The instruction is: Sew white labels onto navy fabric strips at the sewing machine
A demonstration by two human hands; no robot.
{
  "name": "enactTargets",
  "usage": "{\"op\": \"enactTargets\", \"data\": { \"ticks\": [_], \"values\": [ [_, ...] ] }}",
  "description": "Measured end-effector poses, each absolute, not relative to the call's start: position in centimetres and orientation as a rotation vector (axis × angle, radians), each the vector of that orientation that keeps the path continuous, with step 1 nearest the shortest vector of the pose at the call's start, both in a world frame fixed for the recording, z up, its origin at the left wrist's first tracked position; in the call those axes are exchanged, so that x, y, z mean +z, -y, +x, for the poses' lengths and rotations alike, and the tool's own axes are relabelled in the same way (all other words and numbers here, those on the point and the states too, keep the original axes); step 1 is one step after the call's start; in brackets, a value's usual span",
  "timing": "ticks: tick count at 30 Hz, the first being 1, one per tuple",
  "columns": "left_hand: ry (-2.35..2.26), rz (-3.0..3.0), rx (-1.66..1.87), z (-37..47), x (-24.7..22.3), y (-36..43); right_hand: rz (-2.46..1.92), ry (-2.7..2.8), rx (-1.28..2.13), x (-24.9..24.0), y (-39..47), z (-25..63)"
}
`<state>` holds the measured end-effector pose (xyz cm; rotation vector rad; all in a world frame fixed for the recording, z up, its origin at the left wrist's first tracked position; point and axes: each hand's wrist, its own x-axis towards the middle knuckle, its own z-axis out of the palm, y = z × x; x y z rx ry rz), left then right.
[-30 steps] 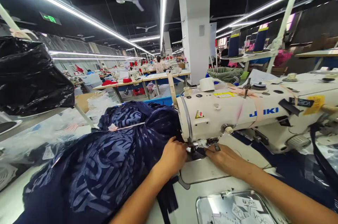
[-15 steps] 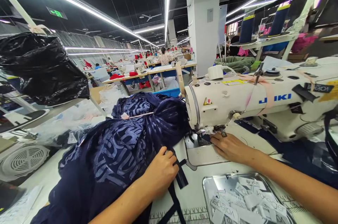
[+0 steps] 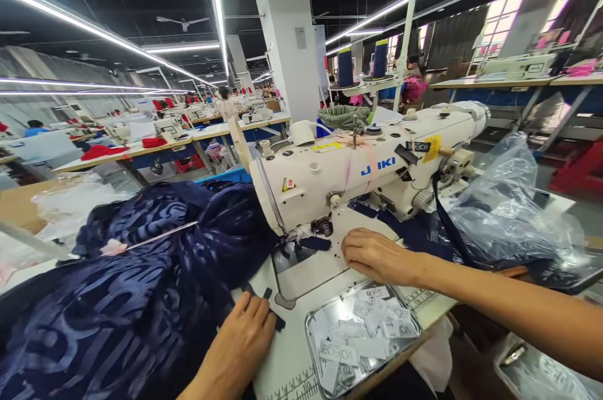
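Observation:
My left hand (image 3: 247, 331) rests low at the edge of a navy patterned garment (image 3: 141, 287), its fingers curled over dark straps (image 3: 277, 319) whose ends stick out past them. My right hand (image 3: 377, 255) is over the bed of a white sewing machine (image 3: 320, 180), to the right of the needle area. Its fingers are bent together, and their tips are hidden from me. Between that hand and the needle area, a short navy strip (image 3: 315, 243) lies by the presser foot, apart from my fingers.
A metal tray (image 3: 311, 331) of white printed labels (image 3: 339, 353) sits at the table's front edge by a printed ruler (image 3: 301, 384). Clear plastic (image 3: 499, 205) is heaped at right. Thread cones (image 3: 346, 67) stand behind the machine. Other sewing tables fill the back.
My right hand has drawn away from the needle area to the right, leaving the navy strip there. My left hand sits lower against the garment. The view has turned right.

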<state>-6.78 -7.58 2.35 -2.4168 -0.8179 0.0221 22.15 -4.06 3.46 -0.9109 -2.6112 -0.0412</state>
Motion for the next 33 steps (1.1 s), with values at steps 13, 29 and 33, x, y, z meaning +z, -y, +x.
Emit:
{"op": "enactTargets", "data": {
  "ticks": [13,29,33],
  "values": [
    [1.395,-2.704,-0.886,0.3,0.9,2.7,-1.079,2.76,0.08,3.1,7.3,24.3],
    [1.662,-2.816,-1.118,-1.2,1.6,4.0,-0.847,2.758,0.535,3.1,6.7,21.7],
    [1.722,-2.821,-1.143,-1.6,1.5,4.1,-0.938,2.396,0.651,3.7,6.1,21.8]
  ]
}}
